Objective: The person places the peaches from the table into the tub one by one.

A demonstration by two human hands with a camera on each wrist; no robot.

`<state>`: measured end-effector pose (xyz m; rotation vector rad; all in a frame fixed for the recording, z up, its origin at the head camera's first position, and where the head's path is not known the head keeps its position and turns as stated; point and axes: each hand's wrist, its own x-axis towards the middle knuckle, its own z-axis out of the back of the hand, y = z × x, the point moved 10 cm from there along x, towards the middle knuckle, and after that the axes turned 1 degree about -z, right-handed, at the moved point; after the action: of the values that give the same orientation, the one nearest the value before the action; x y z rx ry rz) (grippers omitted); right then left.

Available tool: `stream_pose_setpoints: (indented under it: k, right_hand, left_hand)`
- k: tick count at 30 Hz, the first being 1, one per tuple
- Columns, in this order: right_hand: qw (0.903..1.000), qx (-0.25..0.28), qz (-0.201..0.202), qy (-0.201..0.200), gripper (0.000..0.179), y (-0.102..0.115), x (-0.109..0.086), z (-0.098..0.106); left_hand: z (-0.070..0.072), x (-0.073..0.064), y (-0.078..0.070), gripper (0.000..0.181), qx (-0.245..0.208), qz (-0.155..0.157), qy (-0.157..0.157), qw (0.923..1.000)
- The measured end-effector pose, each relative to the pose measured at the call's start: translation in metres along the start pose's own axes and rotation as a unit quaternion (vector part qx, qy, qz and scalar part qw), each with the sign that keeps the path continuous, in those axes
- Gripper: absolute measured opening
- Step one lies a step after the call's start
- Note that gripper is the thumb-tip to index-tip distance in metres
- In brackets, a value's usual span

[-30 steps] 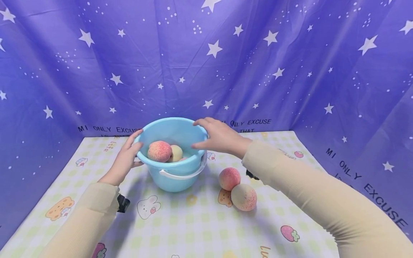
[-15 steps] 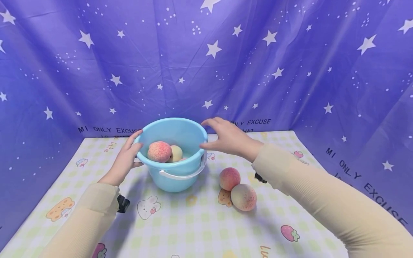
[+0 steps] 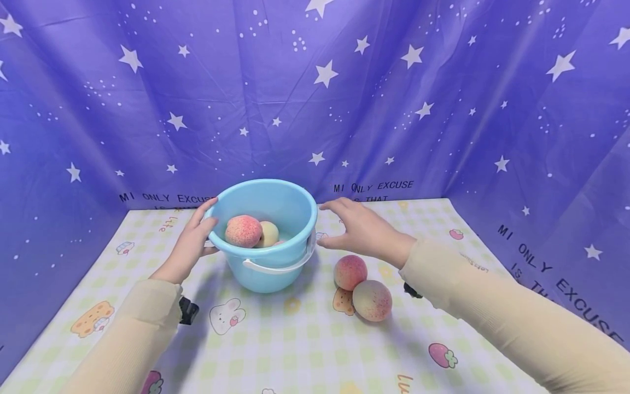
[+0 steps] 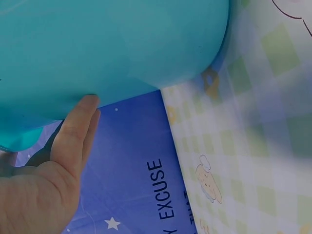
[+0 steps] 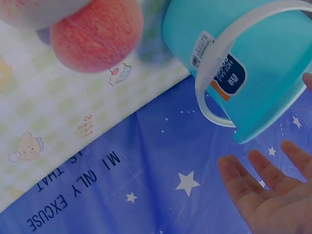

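A light blue bucket (image 3: 268,273) stands upright on the table, its white handle (image 3: 280,269) hanging down in front. My left hand (image 3: 186,246) holds the bucket's left rim; in the left wrist view its fingers (image 4: 73,134) lie against the outer wall. Inside lie a red-speckled peach (image 3: 243,231), a pale peach (image 3: 268,234) and a sliver of another. My right hand (image 3: 366,229) is just right of the bucket, apart from it, fingers spread and holding nothing. Below it, a pink peach (image 3: 350,272) and a paler peach (image 3: 372,301) sit together on the table.
A checked cloth (image 3: 305,350) with printed cartoon figures covers the table. Purple curtains (image 3: 275,82) with white stars hang behind and on both sides. The back curtain is close behind the bucket.
My right hand has drawn away from inside the bucket's right rim, moving right and slightly down. The left hand, the bucket and the peaches have stayed in place.
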<state>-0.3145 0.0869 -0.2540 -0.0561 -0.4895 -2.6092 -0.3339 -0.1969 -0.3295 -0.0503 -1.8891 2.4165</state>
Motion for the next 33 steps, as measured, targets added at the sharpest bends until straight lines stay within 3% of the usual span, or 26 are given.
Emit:
stream_pose_setpoints:
  k: [8,18,33]
  right_hand:
    - [1.0,-0.003,0.0,-0.008,0.069,-0.01,-0.018,-0.009]
    - [0.9995,0.006,-0.029,0.006,0.067,-0.025,-0.033,-0.025]
    - [0.9984,-0.036,-0.035,0.026,0.061,-0.038,-0.055,-0.051]
  left_hand:
    - [0.0,0.001,0.001,0.062,0.0,-0.001,-0.003,1.0]
    - [0.0,0.0,0.001,0.062,-0.005,0.001,-0.005,1.0]
    - [-0.001,-0.001,-0.001,0.062,-0.005,-0.002,-0.004,1.0]
